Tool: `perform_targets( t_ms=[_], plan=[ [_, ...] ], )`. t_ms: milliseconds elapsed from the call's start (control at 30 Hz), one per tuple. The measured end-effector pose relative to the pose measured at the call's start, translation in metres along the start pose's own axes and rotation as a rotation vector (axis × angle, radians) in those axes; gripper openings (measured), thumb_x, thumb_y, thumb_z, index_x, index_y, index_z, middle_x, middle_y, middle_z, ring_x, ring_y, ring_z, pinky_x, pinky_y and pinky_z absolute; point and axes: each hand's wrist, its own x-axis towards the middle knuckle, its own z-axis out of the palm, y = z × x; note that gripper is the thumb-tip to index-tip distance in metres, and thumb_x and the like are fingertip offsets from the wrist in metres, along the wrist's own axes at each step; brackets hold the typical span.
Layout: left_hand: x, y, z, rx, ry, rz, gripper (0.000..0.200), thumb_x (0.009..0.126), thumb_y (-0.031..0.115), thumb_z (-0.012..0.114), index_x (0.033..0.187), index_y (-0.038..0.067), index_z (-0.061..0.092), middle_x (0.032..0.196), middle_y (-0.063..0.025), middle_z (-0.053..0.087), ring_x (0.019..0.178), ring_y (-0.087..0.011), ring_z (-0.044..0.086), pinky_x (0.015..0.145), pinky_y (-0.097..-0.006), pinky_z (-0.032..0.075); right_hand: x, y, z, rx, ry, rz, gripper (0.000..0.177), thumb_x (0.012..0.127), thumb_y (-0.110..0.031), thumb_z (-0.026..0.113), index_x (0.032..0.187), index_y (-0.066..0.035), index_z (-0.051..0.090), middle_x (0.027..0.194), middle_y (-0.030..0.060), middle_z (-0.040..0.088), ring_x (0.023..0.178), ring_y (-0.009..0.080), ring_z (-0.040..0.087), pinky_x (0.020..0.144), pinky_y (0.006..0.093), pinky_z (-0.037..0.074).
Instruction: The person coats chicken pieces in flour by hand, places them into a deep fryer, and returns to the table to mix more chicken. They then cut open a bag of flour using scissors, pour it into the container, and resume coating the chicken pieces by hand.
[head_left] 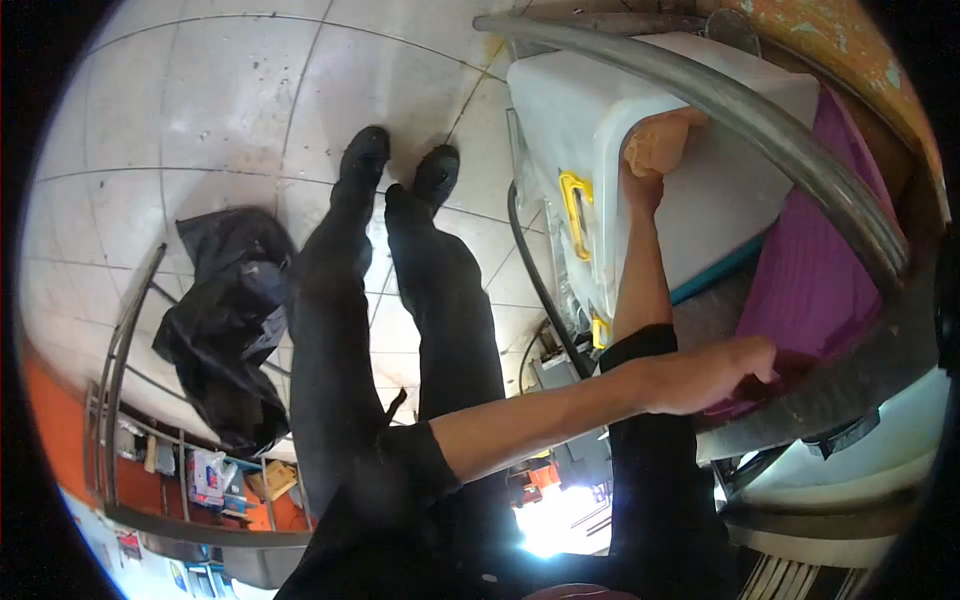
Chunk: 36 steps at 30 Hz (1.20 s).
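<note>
My right hand [645,185] reaches forward over a large white plastic box [725,215] with yellow latches. Its fingers are closed around a tan, crumpled piece [660,143], close to the box's pale surface. My left arm crosses in front of me to the right, where my left hand [715,375] has its fingers curled down. It lies against the near end of a purple ribbed sheet [810,265]; what its fingertips hold is hidden, and I cannot tell what it is. A yellow latch [576,215] shows on the box's side facing me.
A thick, curved metal tube [720,90] arches over the box. On the tiled floor [230,110] to my left lies a black plastic bag [225,320], beside a metal-framed rack [135,330] with assorted goods. A dark hose [535,265] runs beside the box.
</note>
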Motion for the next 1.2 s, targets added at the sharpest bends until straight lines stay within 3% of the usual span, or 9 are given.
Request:
perform_targets(
  t_ms=[100,400,467,633,700,867,967,1167,1200],
  plan=[
    [0.019,-0.014,-0.001,0.156,-0.046,0.455,0.008,0.092,0.007,0.051,0.098,0.001,0.048,0.095,-0.0122,0.05,0.086,-0.0256,0.052,0.076,-0.0363,0.044,0.011,0.009,0.0,-0.203,-0.105,0.006,0.092,0.076,-0.062,0.071,0.134,0.004,0.045,0.128,0.0264,0.054,0.117,0.0396,0.057,0.096,0.0465,0.049],
    [0.018,-0.001,-0.01,0.14,-0.219,0.293,0.018,0.1,0.017,0.04,0.101,0.002,0.049,0.097,-0.011,0.051,0.093,-0.0221,0.052,0.088,-0.0352,0.042,0.038,0.006,-0.003,-0.188,0.127,-0.198,0.052,0.096,-0.04,0.051,0.099,0.009,0.067,0.097,0.0318,0.067,0.091,0.0465,0.066,0.081,0.0537,0.054],
    [0.011,-0.002,0.002,0.066,-0.092,0.143,0.02,0.099,0.019,0.037,0.095,0.005,0.049,0.092,-0.0051,0.05,0.088,-0.019,0.047,0.083,-0.0325,0.042,0.032,0.005,-0.017,0.044,0.301,0.073,0.05,0.092,-0.035,0.052,0.081,0.01,0.069,0.088,0.0301,0.069,0.091,0.0407,0.069,0.08,0.0518,0.054],
    [-0.012,0.024,0.034,-0.282,0.439,-0.096,0.017,0.095,0.006,0.05,0.112,0.006,0.05,0.087,-0.0051,0.051,0.072,-0.016,0.054,0.061,-0.0302,0.047,-0.056,-0.003,-0.055,0.366,0.373,0.205,0.042,0.091,-0.029,0.056,0.094,0.011,0.068,0.096,0.0281,0.069,0.09,0.0377,0.069,0.076,0.0486,0.055],
    [-0.013,0.051,0.065,-0.279,0.536,-0.099,0.019,0.098,0.01,0.049,0.117,0.007,0.049,0.085,-0.0044,0.052,0.068,-0.0148,0.054,0.056,-0.0294,0.046,-0.116,-0.011,-0.071,0.457,0.409,0.139,0.038,0.09,-0.027,0.058,0.095,0.01,0.067,0.097,0.0271,0.068,0.09,0.0378,0.068,0.076,0.0477,0.055],
    [-0.005,0.055,0.084,-0.591,0.835,-0.036,0.038,0.103,0.041,0.042,0.125,0.011,0.046,0.089,-0.0057,0.055,0.086,-0.0152,0.053,0.085,-0.035,0.045,-0.279,-0.049,-0.128,0.679,0.476,-0.098,0.031,0.088,-0.022,0.062,0.1,0.007,0.065,0.1,0.0245,0.066,0.091,0.038,0.067,0.075,0.0453,0.055],
    [-0.007,0.042,0.062,-0.226,0.811,0.04,0.044,0.102,0.05,0.038,0.121,0.011,0.049,0.09,-0.0052,0.054,0.093,-0.0156,0.05,0.096,-0.0374,0.038,-0.351,-0.064,-0.157,0.746,0.493,-0.243,0.029,0.087,-0.019,0.064,0.102,0.005,0.064,0.101,0.0229,0.065,0.091,0.0381,0.066,0.074,0.0439,0.055],
    [-0.014,0.047,0.036,0.074,1.151,-0.161,0.031,0.1,0.045,0.05,0.11,0.016,0.057,0.086,-0.001,0.056,0.077,-0.0093,0.05,0.073,-0.0247,0.044,-0.401,-0.067,-0.192,0.941,0.34,-0.504,0.021,0.084,-0.007,0.064,0.104,-0.001,0.062,0.106,0.0221,0.064,0.093,0.0407,0.064,0.075,0.0411,0.055],
    [-0.022,0.052,0.021,0.093,1.149,-0.187,0.04,0.102,0.037,0.044,0.141,0.026,0.044,0.092,-0.0072,0.056,0.073,-0.0159,0.052,0.062,-0.0259,0.05,-0.402,-0.061,-0.192,0.969,0.263,-0.536,0.023,0.082,-0.003,0.063,0.105,-0.001,0.063,0.107,0.0193,0.063,0.093,0.039,0.064,0.077,0.0413,0.055]
  ],
)
